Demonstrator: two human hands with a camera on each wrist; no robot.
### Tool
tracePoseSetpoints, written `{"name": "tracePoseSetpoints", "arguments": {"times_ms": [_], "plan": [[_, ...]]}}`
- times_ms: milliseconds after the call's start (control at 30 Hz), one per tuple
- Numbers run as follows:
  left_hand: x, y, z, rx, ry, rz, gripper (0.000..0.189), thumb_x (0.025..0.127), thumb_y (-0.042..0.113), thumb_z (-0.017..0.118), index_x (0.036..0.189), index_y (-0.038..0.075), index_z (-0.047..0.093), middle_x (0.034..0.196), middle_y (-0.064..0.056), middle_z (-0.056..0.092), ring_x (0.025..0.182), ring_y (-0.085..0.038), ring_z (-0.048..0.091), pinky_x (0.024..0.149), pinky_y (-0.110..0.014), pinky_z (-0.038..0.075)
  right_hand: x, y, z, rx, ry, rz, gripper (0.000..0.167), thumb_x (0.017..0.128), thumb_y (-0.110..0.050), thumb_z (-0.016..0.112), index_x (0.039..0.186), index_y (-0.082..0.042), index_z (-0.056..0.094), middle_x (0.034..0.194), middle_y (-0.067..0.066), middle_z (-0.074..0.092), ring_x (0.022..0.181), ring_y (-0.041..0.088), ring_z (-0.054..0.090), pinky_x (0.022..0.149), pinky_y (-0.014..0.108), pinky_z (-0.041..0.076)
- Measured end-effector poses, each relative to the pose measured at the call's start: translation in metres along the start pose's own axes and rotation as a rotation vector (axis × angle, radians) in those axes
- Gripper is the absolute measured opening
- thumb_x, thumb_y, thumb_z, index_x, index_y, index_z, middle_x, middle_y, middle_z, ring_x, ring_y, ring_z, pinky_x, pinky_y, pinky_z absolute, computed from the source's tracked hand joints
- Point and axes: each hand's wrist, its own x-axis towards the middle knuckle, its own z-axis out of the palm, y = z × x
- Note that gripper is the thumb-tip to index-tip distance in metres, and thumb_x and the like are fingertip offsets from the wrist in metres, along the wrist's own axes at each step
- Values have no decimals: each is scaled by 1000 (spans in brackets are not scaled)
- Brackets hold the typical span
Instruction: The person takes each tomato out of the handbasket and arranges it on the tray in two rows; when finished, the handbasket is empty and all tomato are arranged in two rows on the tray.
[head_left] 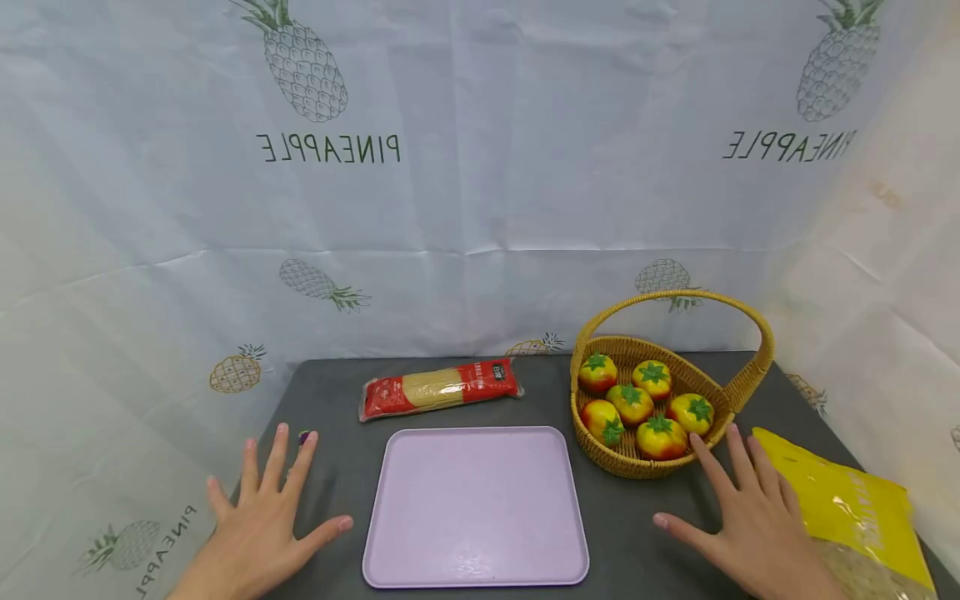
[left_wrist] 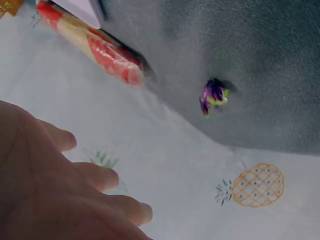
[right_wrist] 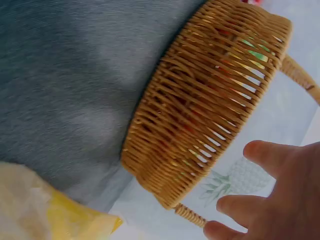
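Fingers [head_left: 277, 458] spread, left hand [head_left: 261, 527] and right hand [head_left: 759, 523] flank a pale lilac, round-cornered tray [head_left: 476, 508].

Wicker basket [head_left: 624, 467]: stands upright, arched handle raised, near but apart from the right-hand fingers [head_left: 741, 462]. It contains six red-and-yellow fruits [head_left: 630, 404] with green leafy tops. Yellow bag [head_left: 847, 500]: lies at the worktop's [head_left: 622, 525] right side, transparent lower section showing pale contents. Purple-and-green item [left_wrist: 214, 96]: small, near the left-hand fingers [head_left: 302, 467]. Lilac tray [head_left: 480, 508]: rectangular, rounded corners, flat between both hands.
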Motion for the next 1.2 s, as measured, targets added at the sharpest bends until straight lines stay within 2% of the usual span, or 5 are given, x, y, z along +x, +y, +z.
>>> {"name": "tracePoseSetpoints", "arguments": {"times_ms": [267, 433, 633, 900, 1200], "plan": [[14, 17, 3, -154, 4, 50, 112, 95, 66, 71, 175, 19, 8, 180, -29, 6, 157, -71, 12, 102, -96, 23, 22, -12, -23, 86, 182, -50, 112, 82, -77, 78, 159, -1, 48, 162, 41, 37, 135, 68, 43, 103, 88, 35], [31, 36, 12, -260, -21, 54, 104, 97, 58, 74, 172, 9, 22, 175, -33, 20, 154, -63, 34, 109, -82, 41, 38, -22, -30, 120, 192, -47, 107, 84, -77, 77, 150, 5, 55, 144, 42, 53, 123, 62, 56, 100, 79, 47], [49, 53, 27, -349, -76, -32, 87, 100, 47, 74, 165, 3, 37, 146, -27, 55, 115, -35, 71, 90, -54, 62, 50, -33, -26, 122, 157, -29, 94, 85, -71, 80, 140, 3, 64, 134, 37, 62, 113, 56, 63, 91, 76, 46], [70, 54, 40, -393, -152, -127, 61, 101, 32, 73, 147, -4, 57, 105, -12, 72, 89, -20, 69, 75, -44, 60, 58, -38, -18, 154, 151, 16, 77, 87, -53, 86, 134, 5, 67, 131, 37, 64, 112, 55, 63, 87, 73, 42], [76, 53, 48, -595, -246, -209, 50, 97, 7, 69, 144, -3, 58, 92, -9, 70, 61, -18, 66, 55, -34, 62, 68, -38, -12, 119, 138, 16, 72, 86, -51, 86, 129, 4, 70, 120, 33, 68, 103, 49, 67, 81, 68, 44]]}}
